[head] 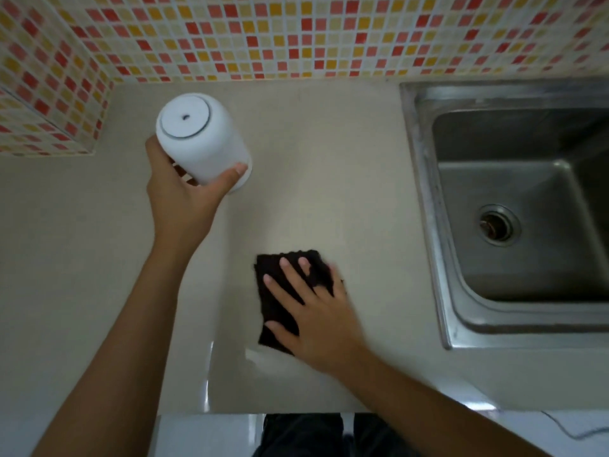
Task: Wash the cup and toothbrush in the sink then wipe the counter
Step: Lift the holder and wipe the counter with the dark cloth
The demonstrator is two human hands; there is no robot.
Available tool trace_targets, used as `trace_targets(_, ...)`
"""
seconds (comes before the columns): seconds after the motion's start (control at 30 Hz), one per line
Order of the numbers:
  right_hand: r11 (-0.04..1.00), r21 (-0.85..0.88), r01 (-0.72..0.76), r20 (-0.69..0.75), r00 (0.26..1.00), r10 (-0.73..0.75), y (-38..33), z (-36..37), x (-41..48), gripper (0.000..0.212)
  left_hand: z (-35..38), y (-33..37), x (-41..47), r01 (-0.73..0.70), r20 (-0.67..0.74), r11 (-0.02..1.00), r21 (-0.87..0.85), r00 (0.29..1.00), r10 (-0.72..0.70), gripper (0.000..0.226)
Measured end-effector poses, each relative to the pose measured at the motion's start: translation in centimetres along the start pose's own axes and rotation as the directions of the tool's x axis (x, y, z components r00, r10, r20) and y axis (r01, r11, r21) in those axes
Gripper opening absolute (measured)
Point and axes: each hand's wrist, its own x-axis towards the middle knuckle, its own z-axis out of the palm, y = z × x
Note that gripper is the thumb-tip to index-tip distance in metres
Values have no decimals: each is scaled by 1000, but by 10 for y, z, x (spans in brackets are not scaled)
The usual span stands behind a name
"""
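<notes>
Where the pale surface (pixel 313 143) runs beneath both hands, it meets a mosaic-tiled wall (pixel 296 34) on the far side of them. A steel sink (pixel 423 179) is set into it, well to the right of the right hand's fingers. The white cup (pixel 201 140), base turned upward, is gripped by the left hand (pixel 178 199), with thumb and fingers curled round its lower rim. Whether it touches the surface cannot be told. The right hand (pixel 316 318) lies flat, fingers (pixel 290 275) spread, pressing a dark cloth (pixel 268 263) directly beneath them.
</notes>
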Motion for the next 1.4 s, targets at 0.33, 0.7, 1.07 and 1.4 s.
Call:
trace_targets(0.33, 827, -63, -559, -155, 824, 545, 103, -21, 17, 61, -1, -5, 3, 49, -40, 996, -74, 998, -52, 87)
trace_targets(0.7, 1000, 2, 30, -105, 994, -29, 24, -3, 170, 55, 34, 5, 30, -3, -34, 999, -37, 999, 2, 84)
trace_targets(1.07, 882, -38, -470, -199, 869, 454, 176, -44, 136, 58, 19, -25, 53, 70, -64, 996, -49, 995, -73, 88)
trace_targets(1.4, 999, -18, -27, -105, 994, 25, 75, -23, 227, 64, 50, -18, 68, 51, 15, 994, -100, 999, -50, 88)
